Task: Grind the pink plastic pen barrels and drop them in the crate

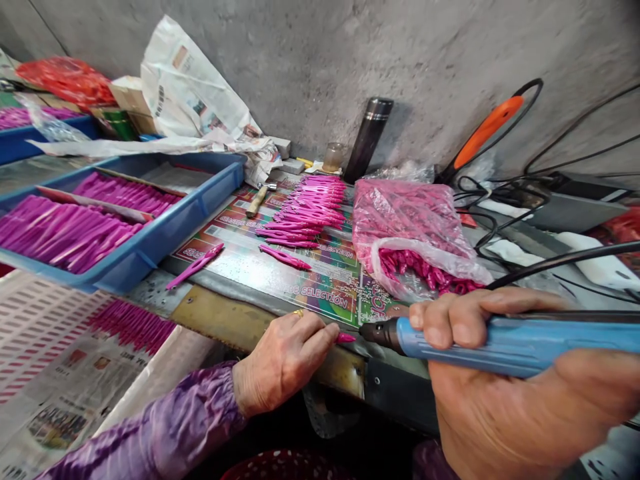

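Observation:
My right hand (500, 373) is wrapped round a blue electric screwdriver (530, 343), whose black nose points left. My left hand (287, 360) pinches a slim pink tweezer-like piece (346, 338) at the bench edge; only its tip shows beyond my fingers. The screwdriver's tip is right by that piece; whether they touch I cannot tell. Two similar pink pieces lie apart on the printed sheet, one (285, 257) above my left hand and one (196, 265) farther left. Beyond them is a stacked row of pink pieces (313, 210). Tiny silvery bits (367, 293) are scattered near the screwdriver.
A blue tray (185, 230) of pink pieces stands left. An open plastic bag (410, 213) of small pink parts sits right of the row. Behind are a small hammer (259, 200), a dark flask (369, 137) and an orange-handled tool (490, 132). Black cables (495, 220) run along the right.

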`<state>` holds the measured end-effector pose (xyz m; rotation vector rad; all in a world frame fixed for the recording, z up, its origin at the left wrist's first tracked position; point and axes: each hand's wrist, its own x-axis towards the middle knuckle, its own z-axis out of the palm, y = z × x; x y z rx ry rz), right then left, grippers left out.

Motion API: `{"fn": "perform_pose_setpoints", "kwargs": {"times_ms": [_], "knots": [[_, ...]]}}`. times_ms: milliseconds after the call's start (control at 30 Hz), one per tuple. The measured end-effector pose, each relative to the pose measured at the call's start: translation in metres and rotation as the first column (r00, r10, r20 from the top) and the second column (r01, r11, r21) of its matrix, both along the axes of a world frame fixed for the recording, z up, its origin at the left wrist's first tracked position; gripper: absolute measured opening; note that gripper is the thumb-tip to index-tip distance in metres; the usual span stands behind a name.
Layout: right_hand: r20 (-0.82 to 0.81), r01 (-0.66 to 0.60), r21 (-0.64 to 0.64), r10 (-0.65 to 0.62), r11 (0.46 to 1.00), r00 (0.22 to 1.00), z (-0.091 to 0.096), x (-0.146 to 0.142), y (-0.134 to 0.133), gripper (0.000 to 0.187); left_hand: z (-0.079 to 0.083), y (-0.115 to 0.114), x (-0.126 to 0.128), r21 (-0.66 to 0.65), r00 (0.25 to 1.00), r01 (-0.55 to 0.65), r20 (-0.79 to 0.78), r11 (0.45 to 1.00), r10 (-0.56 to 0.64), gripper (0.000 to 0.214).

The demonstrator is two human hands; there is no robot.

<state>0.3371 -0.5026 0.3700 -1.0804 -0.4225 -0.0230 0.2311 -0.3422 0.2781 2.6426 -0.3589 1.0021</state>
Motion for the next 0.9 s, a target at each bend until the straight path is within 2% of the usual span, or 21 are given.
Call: {"fn": "perform_pose_setpoints", "kwargs": {"times_ms": [233,467,900], "knots": [[0.124,0.109,-0.026,-0.105,0.994,0.987,-0.008,0.014,0.006,0.057,-0.001,0.002,-0.004,0.025,1.000,0.027,0.007,0.999,-0.028,0.021],[0.184,0.112,-0.006,-0.109,0.994,0.977,-0.020,0.023,0.010,0.043,-0.004,0.000,-0.004,-0.027,0.999,0.042,0.008,0.999,-0.042,0.017],[0.239,0.203,-0.022,-0.192,0.979,0.952,-0.023,0.030,0.002,0.025,0.001,0.000,-0.003,0.089,1.000,0.030,-0.009,0.996,-0.029,0.030]]}}
